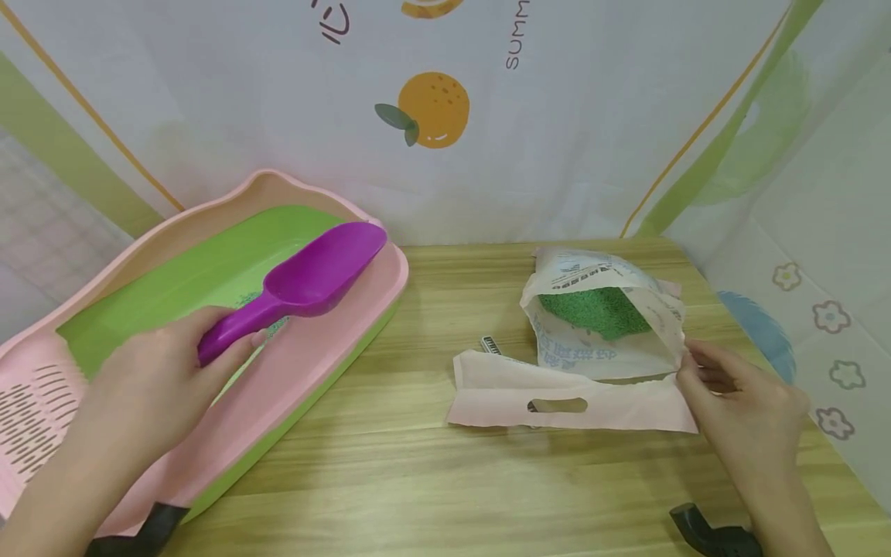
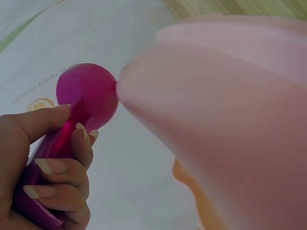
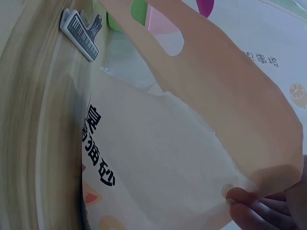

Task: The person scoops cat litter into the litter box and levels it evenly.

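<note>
My left hand grips the handle of a purple scoop. The scoop's bowl lies over the far right rim of a pink and green litter box, and a few green granules show on the box floor. In the left wrist view, fingers and thumb wrap the scoop beside the pink wall. With thumb and fingers, my right hand pinches the right edge of a paper litter bag. The bag's mouth gapes, showing green granules inside. Its top strip with a handle slot folds toward me.
A black-and-white patterned clip lies on the wooden table, partly behind the bag's strip. A curtain with orange prints hangs behind the table. The litter box's slotted pink section is at the left.
</note>
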The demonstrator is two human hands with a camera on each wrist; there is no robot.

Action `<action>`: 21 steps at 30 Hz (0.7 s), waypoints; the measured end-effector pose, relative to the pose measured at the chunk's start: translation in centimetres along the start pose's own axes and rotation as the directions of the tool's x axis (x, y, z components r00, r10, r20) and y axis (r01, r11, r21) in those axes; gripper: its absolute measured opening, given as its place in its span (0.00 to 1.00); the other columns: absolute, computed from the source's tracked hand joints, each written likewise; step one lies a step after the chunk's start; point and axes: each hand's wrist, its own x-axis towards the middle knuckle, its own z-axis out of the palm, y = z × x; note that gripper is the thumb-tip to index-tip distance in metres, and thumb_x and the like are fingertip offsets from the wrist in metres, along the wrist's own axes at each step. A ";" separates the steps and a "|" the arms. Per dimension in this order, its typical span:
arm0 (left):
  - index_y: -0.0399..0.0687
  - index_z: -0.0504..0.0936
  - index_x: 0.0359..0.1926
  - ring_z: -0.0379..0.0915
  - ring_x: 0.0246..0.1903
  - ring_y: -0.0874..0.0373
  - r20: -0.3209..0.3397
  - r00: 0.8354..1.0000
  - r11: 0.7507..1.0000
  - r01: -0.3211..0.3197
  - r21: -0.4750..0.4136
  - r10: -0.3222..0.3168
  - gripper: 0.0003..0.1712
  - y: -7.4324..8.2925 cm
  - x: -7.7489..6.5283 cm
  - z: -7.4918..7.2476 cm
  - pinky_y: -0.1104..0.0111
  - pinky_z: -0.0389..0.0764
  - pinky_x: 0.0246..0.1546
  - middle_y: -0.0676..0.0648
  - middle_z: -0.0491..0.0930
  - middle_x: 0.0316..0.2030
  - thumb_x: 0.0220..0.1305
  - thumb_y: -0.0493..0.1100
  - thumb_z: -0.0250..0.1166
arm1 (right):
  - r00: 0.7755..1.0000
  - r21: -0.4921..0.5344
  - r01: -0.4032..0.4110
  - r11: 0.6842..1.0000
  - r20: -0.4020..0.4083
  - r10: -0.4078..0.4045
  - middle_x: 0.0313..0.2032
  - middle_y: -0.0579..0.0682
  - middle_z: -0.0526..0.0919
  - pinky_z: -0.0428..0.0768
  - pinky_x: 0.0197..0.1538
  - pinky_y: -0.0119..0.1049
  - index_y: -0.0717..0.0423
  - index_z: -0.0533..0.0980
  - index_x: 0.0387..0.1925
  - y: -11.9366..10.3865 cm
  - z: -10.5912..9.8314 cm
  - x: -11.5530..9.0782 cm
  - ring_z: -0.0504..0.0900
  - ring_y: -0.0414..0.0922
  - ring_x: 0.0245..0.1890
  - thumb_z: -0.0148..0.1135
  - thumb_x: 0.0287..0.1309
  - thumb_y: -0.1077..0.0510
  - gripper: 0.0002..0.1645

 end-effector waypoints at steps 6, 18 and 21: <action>0.51 0.74 0.35 0.52 0.15 0.61 0.028 0.997 0.997 0.075 0.010 -0.075 0.20 -1.7 -0.3 -0.3 0.68 0.52 0.18 0.52 0.60 0.15 0.72 0.62 0.59 | 1.000 -0.001 -0.002 1.000 -0.007 0.002 0.30 0.71 0.86 0.71 0.37 0.06 0.76 0.83 0.37 -0.1 0.0 0.0 0.71 0.05 0.33 0.61 0.53 0.68 0.13; 0.45 0.77 0.41 0.54 0.15 0.62 0.103 0.986 0.991 0.126 0.047 -0.131 0.25 -4.9 -0.4 -1.1 0.68 0.54 0.17 0.52 0.66 0.18 0.73 0.63 0.56 | 0.998 0.070 -0.028 0.997 -0.060 0.032 0.36 0.21 0.80 0.73 0.35 0.07 0.72 0.85 0.37 0.1 0.2 0.0 0.75 0.10 0.30 0.63 0.50 0.71 0.12; 0.45 0.76 0.37 0.54 0.16 0.62 0.115 0.985 0.991 0.123 0.061 -0.129 0.25 -5.6 -0.1 -1.4 0.68 0.54 0.18 0.52 0.66 0.18 0.73 0.63 0.56 | 0.997 0.076 -0.022 0.997 -0.066 0.027 0.36 0.21 0.80 0.73 0.36 0.07 0.72 0.85 0.36 0.2 0.3 0.0 0.76 0.10 0.30 0.63 0.49 0.72 0.11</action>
